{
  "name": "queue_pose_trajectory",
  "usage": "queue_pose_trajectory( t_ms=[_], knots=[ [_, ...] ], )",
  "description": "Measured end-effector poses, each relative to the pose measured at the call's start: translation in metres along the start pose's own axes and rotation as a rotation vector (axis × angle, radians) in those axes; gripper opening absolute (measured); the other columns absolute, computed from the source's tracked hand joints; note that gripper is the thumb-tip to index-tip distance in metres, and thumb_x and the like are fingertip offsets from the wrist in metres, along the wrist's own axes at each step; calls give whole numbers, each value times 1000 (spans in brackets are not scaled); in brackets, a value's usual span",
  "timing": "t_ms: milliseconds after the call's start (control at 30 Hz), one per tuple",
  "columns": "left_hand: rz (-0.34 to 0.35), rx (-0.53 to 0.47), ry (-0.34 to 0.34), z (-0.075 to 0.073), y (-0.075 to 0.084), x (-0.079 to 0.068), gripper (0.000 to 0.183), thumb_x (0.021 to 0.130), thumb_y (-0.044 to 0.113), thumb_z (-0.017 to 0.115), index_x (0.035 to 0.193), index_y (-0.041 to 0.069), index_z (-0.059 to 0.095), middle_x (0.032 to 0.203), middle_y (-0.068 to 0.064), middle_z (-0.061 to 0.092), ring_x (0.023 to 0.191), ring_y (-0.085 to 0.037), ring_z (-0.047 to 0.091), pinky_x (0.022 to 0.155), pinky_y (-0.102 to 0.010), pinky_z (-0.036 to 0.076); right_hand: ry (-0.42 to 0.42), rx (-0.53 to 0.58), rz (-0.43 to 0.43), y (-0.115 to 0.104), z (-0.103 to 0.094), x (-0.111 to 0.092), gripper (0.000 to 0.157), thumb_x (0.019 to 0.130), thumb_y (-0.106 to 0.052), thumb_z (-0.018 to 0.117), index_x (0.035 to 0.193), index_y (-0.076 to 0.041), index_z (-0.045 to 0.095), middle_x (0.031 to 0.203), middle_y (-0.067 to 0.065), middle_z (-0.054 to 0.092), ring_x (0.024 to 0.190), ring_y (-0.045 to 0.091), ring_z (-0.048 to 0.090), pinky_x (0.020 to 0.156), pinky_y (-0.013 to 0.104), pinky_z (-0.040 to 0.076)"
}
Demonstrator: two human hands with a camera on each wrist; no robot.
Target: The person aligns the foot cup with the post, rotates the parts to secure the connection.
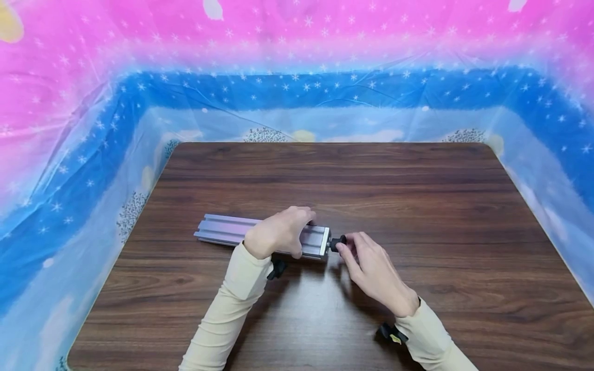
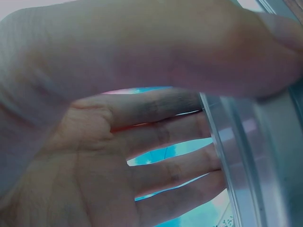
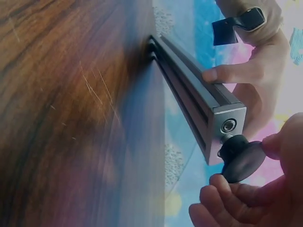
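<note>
An aluminium extrusion profile with long slots lies across the table, a flat metal end plate on its right end. My left hand grips the profile near that end, thumb on the near side and fingers on the far side. In the left wrist view, the fingertips meet the profile's slotted edge. A black levelling foot with a round disc and short stem sticks out from the plate. My right hand pinches its disc between thumb and fingers. A socket-head screw shows in the plate beside the stem.
The wood-grain table has rounded corners and a few light scratches. Pink and blue patterned cloth hangs around its back and sides. Black wrist mounts sit on the cream sleeves.
</note>
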State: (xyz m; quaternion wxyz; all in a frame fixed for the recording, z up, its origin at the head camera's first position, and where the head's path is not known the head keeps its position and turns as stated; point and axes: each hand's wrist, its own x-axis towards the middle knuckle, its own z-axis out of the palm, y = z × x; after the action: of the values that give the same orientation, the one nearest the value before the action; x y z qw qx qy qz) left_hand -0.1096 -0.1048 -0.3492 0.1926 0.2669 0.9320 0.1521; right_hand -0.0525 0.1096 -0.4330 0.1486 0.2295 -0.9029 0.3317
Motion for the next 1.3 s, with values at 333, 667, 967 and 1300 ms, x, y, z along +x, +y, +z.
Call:
queue_pose_trajectory(
  t_ms=[333, 667, 967, 1300],
  knots=[
    [21, 6, 4, 1, 1, 2, 62, 62, -8, 80, 120, -1, 62, 101, -7, 61, 86, -20, 53, 75, -32, 49, -46, -23, 134, -2, -1, 4, 42, 106, -26, 49, 65, -16, 50, 58, -7, 40, 53, 11, 42, 53, 30, 40],
    [35, 11, 17, -5, 2, 4, 63, 61, -8, 80, 121, -1, 62, 105, -8, 62, 88, -20, 53, 77, -32, 50, 15, -59, -16, 3, -15, 3, 30, 99, -31, 62, 105, -2, 67, 92, 8, 67, 85, 24, 67, 77, 43, 56],
    [42, 26, 20, -3, 1, 1, 61, 60, -7, 81, 118, -1, 63, 101, -7, 62, 86, -19, 53, 76, -31, 50, 0, -54, -307, 10, -16, -1, 54, 80, -10, 82, 127, 1, 58, 122, 12, 62, 109, 25, 66, 94, 38, 55],
    [61, 8, 35, 1, 1, -3, 62, 59, -7, 81, 119, -1, 63, 101, -7, 63, 85, -19, 54, 77, -32, 50, 75, 74, -285, 14, -5, -3, 39, 81, -11, 80, 113, 6, 65, 92, 8, 71, 79, 17, 71, 72, 30, 60]
  ],
)
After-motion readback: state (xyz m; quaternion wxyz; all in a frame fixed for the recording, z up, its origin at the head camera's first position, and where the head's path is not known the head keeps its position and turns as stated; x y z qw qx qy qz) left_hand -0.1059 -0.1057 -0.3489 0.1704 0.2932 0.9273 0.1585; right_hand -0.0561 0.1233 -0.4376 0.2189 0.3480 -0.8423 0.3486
